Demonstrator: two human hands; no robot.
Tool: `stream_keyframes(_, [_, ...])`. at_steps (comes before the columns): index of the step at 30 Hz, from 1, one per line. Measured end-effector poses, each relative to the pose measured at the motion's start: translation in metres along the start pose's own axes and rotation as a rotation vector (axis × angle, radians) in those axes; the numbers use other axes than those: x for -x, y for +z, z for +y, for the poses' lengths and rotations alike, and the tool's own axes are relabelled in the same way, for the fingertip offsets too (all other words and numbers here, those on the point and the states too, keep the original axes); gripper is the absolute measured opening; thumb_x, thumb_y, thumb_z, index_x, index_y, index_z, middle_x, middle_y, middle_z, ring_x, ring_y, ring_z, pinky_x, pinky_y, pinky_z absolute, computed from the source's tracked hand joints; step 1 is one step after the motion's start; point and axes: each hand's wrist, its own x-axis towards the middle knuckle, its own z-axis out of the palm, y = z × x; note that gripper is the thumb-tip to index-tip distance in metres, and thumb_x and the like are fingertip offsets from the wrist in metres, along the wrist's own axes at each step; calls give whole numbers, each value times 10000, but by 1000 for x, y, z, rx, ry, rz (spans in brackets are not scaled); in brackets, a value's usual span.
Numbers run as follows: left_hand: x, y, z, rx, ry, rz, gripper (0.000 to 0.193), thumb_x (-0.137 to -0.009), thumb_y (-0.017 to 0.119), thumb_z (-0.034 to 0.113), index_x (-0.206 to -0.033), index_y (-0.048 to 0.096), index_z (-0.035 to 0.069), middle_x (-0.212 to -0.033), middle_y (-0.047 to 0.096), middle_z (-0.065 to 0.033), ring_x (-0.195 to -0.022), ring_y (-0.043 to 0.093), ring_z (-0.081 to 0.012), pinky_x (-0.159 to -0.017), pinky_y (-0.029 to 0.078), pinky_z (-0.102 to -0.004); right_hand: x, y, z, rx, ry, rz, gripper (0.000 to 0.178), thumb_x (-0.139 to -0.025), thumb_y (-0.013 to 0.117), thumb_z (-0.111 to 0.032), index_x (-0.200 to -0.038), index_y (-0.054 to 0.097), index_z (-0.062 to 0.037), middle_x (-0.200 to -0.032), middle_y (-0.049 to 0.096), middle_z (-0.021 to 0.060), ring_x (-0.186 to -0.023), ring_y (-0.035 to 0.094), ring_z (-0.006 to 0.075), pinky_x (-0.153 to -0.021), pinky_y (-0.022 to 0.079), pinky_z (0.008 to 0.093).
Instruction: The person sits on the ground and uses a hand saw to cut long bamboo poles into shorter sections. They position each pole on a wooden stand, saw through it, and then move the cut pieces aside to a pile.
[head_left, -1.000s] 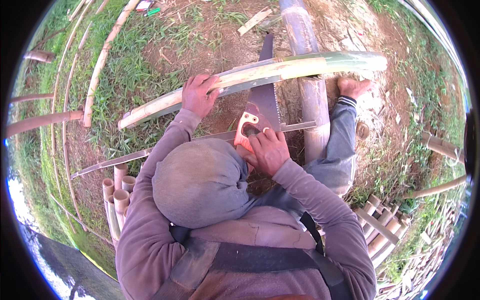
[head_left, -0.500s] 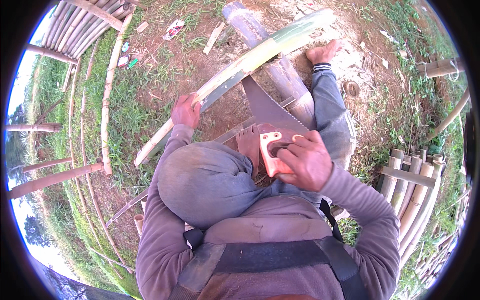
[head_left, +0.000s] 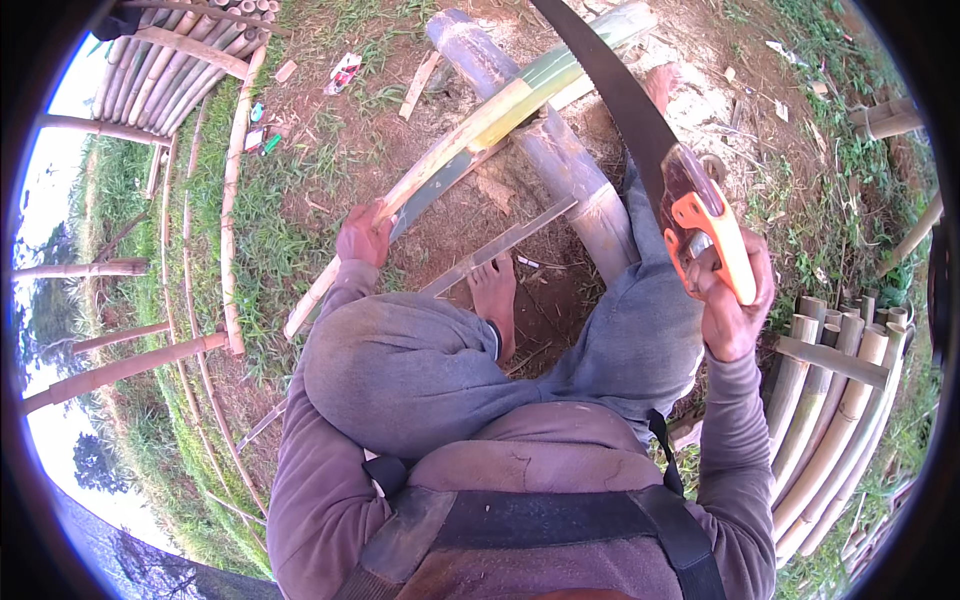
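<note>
My left hand (head_left: 364, 236) is closed around the near part of a long bamboo pole (head_left: 520, 95), pale on one side and green on the other. The pole rests slantwise across a thick greyish log (head_left: 585, 185) lying on the ground, and a cut edge shows near its middle. In my right hand (head_left: 738, 290) is a handsaw (head_left: 625, 95), gripped by its orange handle. Its dark, toothed blade is raised away from the pole, pointing to the far side and passing in front of the pole's far end in this view.
A thin flat strip (head_left: 510, 243) runs from beside my bare foot (head_left: 493, 300) to the log. Bundled bamboo poles (head_left: 830, 390) stand at the right, and more are stacked on a rack (head_left: 185, 60) at far left. A bamboo rail (head_left: 232, 220) borders the grass. Sawdust (head_left: 715, 110) covers the far ground.
My right hand has moved to the right with the handsaw, swinging the blade up and away from the pole's underside. My left hand stays on the pole, slightly nearer.
</note>
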Motion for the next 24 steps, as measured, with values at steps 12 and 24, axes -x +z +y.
stream_keyframes(12, [-2,-4,8,-50,-100,-91,481,-911,806,356,-1344,744,158,-1297,721,-132,-1140,704,-358,-998,563,-430,-57,49,102,354,-184,-24,406,-925,824,-91,-1296,708,24,-1248,758,176,-1165,736,275,-1013,565,384])
stream_keyframes(24, [-2,-4,9,-19,-45,-67,477,-904,821,299,-1345,741,135,-1176,727,-116,-1063,704,-343,-929,560,-430,-104,69,107,389,-232,-112,382,-919,802,-62,-1285,720,11,-1221,763,160,-1106,750,250,-964,579,343])
